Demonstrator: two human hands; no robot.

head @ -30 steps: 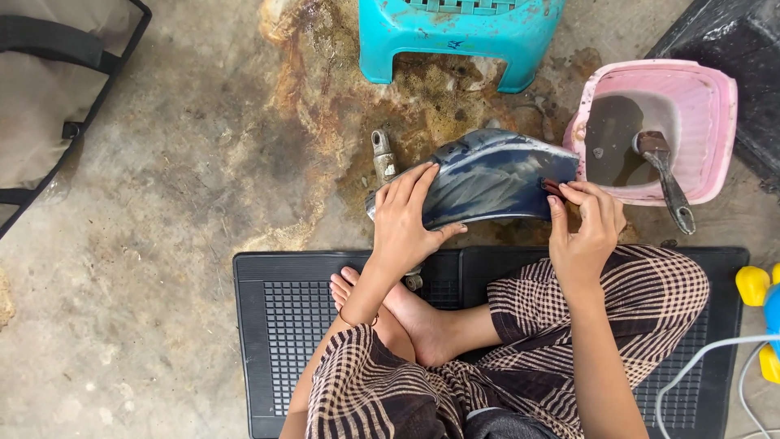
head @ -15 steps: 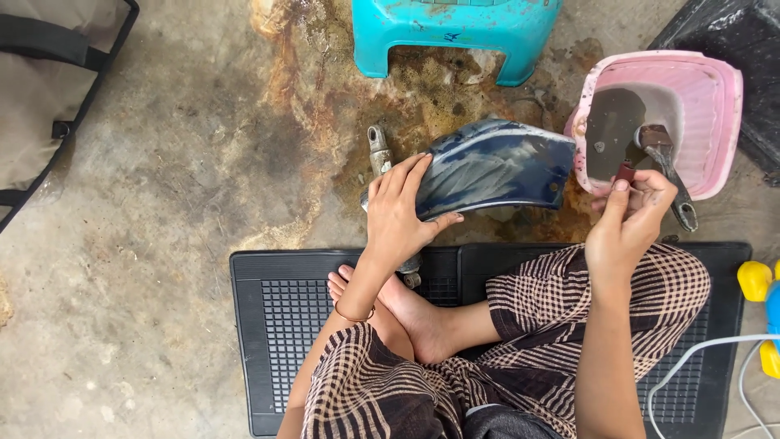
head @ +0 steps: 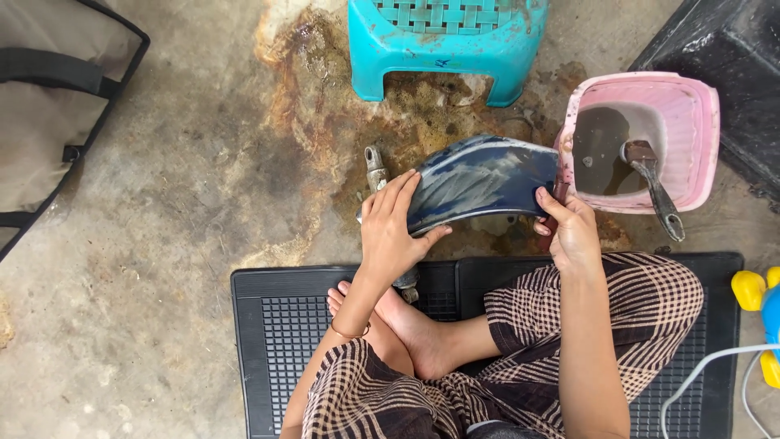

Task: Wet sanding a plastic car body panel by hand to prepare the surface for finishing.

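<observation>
Turquoise plastic stool (head: 447, 45) at top centre, woven-pattern seat, standing on rust-stained concrete floor (head: 162, 244). Pink basin (head: 699, 138) at upper right, murky water inside, brush (head: 654, 183) leaning over its rim. Black crate (head: 723, 57) in top right corner. Grey bag with black straps (head: 49, 106) at upper left. Black rubber mat (head: 276, 325) across bottom. Yellow toy (head: 751, 293) at right edge, white cable (head: 707, 370) below it.

A curved dark blue panel (head: 479, 183), glossy with pale scuffed streaks, lies arched on its side over the stained concrete floor. Left-hand fingers (head: 398, 199) wrap its near end; right-hand fingers (head: 551, 207) pinch its far edge.
</observation>
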